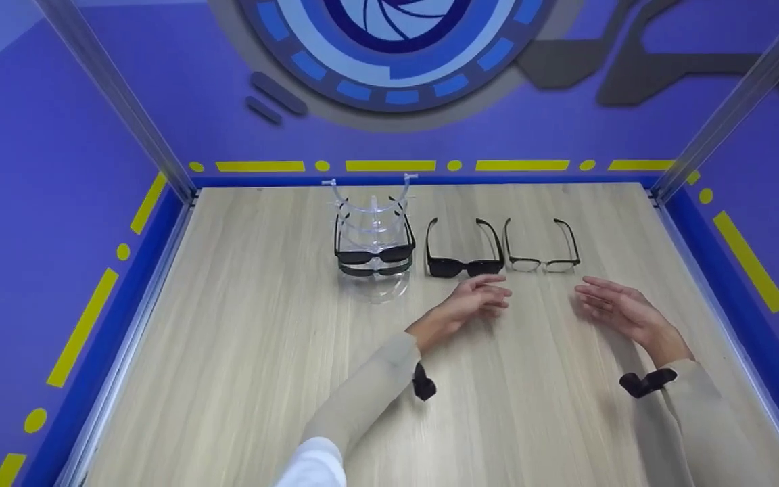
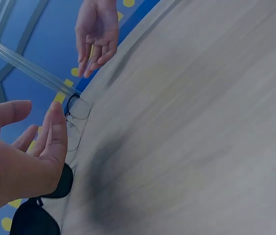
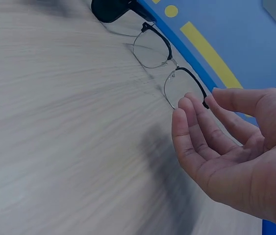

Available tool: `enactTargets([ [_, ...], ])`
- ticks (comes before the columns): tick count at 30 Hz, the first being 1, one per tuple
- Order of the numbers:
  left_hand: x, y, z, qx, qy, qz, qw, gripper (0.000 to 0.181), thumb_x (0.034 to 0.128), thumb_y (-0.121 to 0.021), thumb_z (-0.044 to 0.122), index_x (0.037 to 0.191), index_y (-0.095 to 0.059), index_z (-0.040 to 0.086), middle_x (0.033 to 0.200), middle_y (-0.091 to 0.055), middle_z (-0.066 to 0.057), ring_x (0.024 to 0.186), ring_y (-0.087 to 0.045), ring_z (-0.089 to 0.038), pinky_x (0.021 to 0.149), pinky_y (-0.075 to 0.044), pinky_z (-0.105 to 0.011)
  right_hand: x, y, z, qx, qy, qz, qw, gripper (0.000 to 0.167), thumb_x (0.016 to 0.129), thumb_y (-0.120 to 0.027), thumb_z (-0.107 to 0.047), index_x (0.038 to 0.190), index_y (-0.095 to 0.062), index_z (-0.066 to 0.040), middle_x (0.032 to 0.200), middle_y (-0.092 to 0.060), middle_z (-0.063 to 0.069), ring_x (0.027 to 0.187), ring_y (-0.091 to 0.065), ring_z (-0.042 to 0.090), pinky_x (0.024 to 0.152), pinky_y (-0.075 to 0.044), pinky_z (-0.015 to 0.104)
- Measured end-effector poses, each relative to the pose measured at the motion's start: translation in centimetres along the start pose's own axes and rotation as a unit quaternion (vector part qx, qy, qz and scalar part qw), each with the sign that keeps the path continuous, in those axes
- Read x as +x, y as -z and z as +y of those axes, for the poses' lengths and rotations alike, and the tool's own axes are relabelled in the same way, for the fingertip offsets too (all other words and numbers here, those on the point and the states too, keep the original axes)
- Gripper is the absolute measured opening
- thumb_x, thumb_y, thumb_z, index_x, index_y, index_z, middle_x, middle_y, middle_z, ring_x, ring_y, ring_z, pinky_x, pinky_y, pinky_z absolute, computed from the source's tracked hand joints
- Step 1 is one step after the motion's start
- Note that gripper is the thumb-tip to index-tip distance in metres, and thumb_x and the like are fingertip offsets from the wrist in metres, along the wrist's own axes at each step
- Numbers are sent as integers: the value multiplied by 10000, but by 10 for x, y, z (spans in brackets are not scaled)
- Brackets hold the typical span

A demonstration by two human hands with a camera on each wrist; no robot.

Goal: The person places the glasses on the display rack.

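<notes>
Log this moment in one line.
left hand: empty; right hand: empty; black thick-framed sunglasses, clear-lensed eyeglasses: on pale wood-grain table; clear plastic stand: holds dark glasses

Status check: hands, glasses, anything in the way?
Left hand empty, near the sunglasses on the table. Right hand empty, near the clear glasses. Both pairs unheld. No obstacle seen between right hand and clear glasses.
</notes>
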State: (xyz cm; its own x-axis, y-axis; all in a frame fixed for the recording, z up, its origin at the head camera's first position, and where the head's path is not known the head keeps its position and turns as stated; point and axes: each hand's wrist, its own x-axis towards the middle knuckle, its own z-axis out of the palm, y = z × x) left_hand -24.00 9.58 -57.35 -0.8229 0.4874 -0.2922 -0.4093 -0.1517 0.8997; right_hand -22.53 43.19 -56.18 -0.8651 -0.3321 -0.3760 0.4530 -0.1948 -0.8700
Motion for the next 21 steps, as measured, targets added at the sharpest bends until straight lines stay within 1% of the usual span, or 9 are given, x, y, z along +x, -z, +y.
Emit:
enactTargets([
  [4, 14, -15, -5, -191, 84, 118, 9997, 583, 962, -607, -36, 1515, -442, 40, 1422, -595, -228, 1013, -718, -218, 964, -605, -415, 3, 1, 2, 171, -7, 100, 9998, 347, 1087, -447, -57, 1159, -718, -262, 1173, -762, -56, 1089, -705, 66, 908, -571, 222],
  [9, 28, -27, -11, -491, 287, 229, 9981, 686, 935, -628, -30, 1562, -376, 92, 1488, -522, -220, 1072, -710, -266, 986, -594, -447, 10, 0, 7, 281, -155, 339, 9989, 266, 1089, -472, -113, 1183, -672, -262, 1169, -760, -62, 1093, -699, 70, 936, -567, 228],
  [10, 30, -29, -11, -554, 326, 255, 9976, 708, 934, -632, -23, 1573, -353, 103, 1496, -512, -215, 1086, -710, -275, 1000, -586, -457, 12, -1, 7, 295, -180, 370, 9987, 248, 1091, -470, -128, 1213, -647, -253, 1171, -758, -65, 1099, -696, 69, 944, -565, 228],
  [12, 35, -31, -13, -679, 385, 302, 9965, 752, 938, -632, -16, 1598, -297, 118, 1511, -495, -210, 1111, -707, -293, 1015, -576, -471, 16, -1, 7, 273, -224, 449, 9984, 293, 1095, -470, -155, 1370, -550, -212, 1169, -755, -74, 1102, -691, 62, 952, -563, 225],
  [13, 37, -32, -13, -731, 410, 312, 9960, 774, 942, -628, -16, 1611, -263, 124, 1518, -489, -208, 1127, -704, -305, 1021, -572, -477, 17, -1, 6, 262, -240, 478, 9982, 362, 1095, -469, -160, 1456, -476, -189, 1166, -754, -78, 1101, -690, 60, 954, -562, 224],
  [15, 41, -34, -14, -778, 470, 329, 9953, 813, 945, -630, -10, 1627, -215, 146, 1527, -484, -197, 1154, -698, -319, 1023, -570, -477, 21, -1, 5, 211, -257, 502, 9982, 544, 1100, -456, -170, 1603, -251, -135, 1154, -749, -92, 1101, -685, 52, 957, -558, 221],
  [16, 44, -35, -14, -787, 502, 341, 9951, 825, 947, -631, -5, 1631, -201, 158, 1530, -486, -191, 1164, -697, -320, 1018, -574, -471, 23, -1, 4, 152, -262, 512, 9982, 632, 1104, -446, -174, 1638, -116, -106, 1146, -744, -105, 1099, -680, 41, 955, -554, 215],
  [18, 48, -36, -15, -792, 544, 364, 9947, 849, 948, -634, 0, 1639, -174, 181, 1529, -495, -181, 1174, -696, -319, 998, -587, -454, 27, -1, 2, 98, -251, 544, 9982, 724, 1106, -440, -181, 1639, 35, -62, 1130, -739, -114, 1091, -674, 32, 948, -548, 209],
  [21, 53, -38, -15, -775, 568, 410, 9945, 863, 951, -633, 1, 1643, -157, 201, 1514, -518, -170, 1175, -698, -311, 977, -599, -434, 32, -2, 1, 51, -209, 491, 9986, 726, 1115, -414, -190, 1630, 77, -50, 1124, -727, -122, 1098, -665, 24, 955, -540, 207],
])
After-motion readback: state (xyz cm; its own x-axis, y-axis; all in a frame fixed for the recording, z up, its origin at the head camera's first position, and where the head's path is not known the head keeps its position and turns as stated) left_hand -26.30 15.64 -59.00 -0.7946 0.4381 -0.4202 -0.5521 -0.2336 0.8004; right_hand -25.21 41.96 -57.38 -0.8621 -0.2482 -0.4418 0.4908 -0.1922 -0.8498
